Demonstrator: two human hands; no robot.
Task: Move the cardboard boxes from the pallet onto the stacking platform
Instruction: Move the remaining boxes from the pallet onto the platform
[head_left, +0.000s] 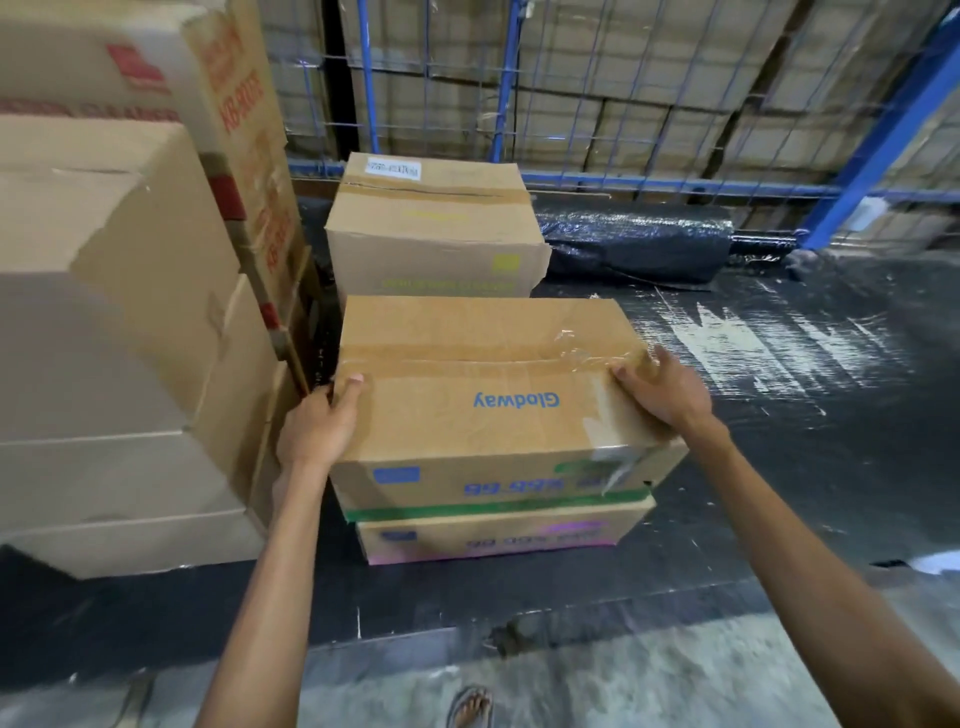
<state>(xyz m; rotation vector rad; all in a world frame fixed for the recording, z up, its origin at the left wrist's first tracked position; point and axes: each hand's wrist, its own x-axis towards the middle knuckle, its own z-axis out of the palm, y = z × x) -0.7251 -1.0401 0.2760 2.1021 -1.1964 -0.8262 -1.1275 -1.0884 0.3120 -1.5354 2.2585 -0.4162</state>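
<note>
The Glodway box (483, 395) is found seated squarely on a lower box (493, 538) of like make, both standing on a black-wrapped surface (779, 395) raised a step above the concrete floor (597, 686). It is gripped at both ends. The left hand (317, 421) is wrapped round its near left corner with the thumb laid on top, and the right hand (667, 392) is set on its right top edge with the fingers (631, 375) curled over the taped seam. A rear box (431, 228) is noted just behind, and a tall stack (104, 312) of larger cartons just to the left. Whether the black surface is the pallet or the stacking platform cannot be told from this view; no second surface is seen. It is therefore judged that one box is in hand, either at pick-up or at set-down, and that the count of boxes already moved cannot be established. At least two further boxes are judged to be within reach.
</note>
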